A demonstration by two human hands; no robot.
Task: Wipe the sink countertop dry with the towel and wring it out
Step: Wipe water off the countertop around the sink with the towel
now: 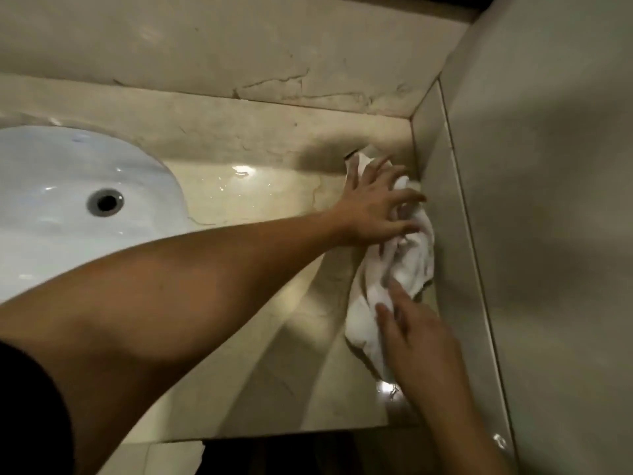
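The glossy beige marble tabletop (260, 207) is glinting wet beside the white oval ceramic basin (68, 186) at left. The crumpled white cloth towel (414, 265) is lying centre right, hemmed in by the grey tiled side wall (548, 234). The left hand (373, 204) and right hand (418, 330) are pressing it flat, grips wide, likely soaking up water in the corner.

White basin (68, 207) with drain (106, 201); cracked beige back wall (274, 46), tiled side wall (548, 234)

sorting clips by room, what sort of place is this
Most likely a bathroom or washroom: a white basin with a drain hole sits in a glossy, stone-look countertop, a tiled wall closes the corner, and a white towel lies on the wet top.
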